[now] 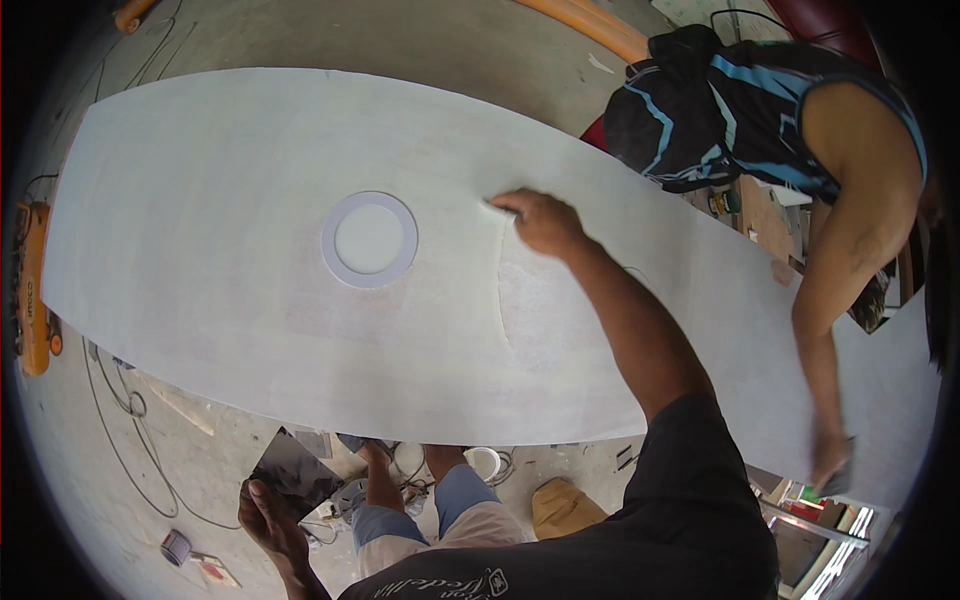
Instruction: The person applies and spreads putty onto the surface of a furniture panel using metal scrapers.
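One large white panel (250, 150) spans the view. At right, a co-worker (760, 110) in a dark, blue-striped sleeveless top leans over it, one blurred hand (828, 460) at a dark block (845, 472). An orange tank (37, 300) stands beyond the left end. Left of centre, a round disc (411, 240) with a lavender rim lies on the panel. Below the near edge, the left hand (268, 515) grasps a dark plate (297, 472). Right of the disc runs a thin curved line (500, 275); at its upper end, the right hand (545, 222) clenches a small blade (500, 206), partly hidden, over the panel.
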A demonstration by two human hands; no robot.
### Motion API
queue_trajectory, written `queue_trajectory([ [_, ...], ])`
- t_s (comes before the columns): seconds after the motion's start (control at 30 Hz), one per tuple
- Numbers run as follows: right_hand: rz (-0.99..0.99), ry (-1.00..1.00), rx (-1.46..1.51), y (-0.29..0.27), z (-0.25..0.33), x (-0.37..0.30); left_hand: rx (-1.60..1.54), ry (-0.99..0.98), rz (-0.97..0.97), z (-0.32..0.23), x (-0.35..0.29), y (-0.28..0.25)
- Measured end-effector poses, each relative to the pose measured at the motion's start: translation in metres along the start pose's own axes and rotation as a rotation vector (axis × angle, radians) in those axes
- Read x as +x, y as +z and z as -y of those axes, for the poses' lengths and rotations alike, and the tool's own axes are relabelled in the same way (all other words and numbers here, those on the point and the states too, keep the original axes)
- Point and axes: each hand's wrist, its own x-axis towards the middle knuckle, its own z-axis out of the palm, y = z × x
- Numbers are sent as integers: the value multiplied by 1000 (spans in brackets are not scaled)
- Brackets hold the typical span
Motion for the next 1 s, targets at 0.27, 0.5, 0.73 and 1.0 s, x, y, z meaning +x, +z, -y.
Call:
queue_trajectory([
  [0.27, 200, -255, -5, 24, 38, -141, 21, 54, 123, -13, 12, -7],
  [0.5, 383, -247, -130, 6, 25, -231, -42, 55, 154, -21, 12, -6],
  [0.73, -143, 231, 141, -58, -29, -104, 44, 89, 148, -32, 6, -2],
  [1.0, -122, 477, 38, -49, -71, 3, 70, 107, -4, -24, 0, 7],
])
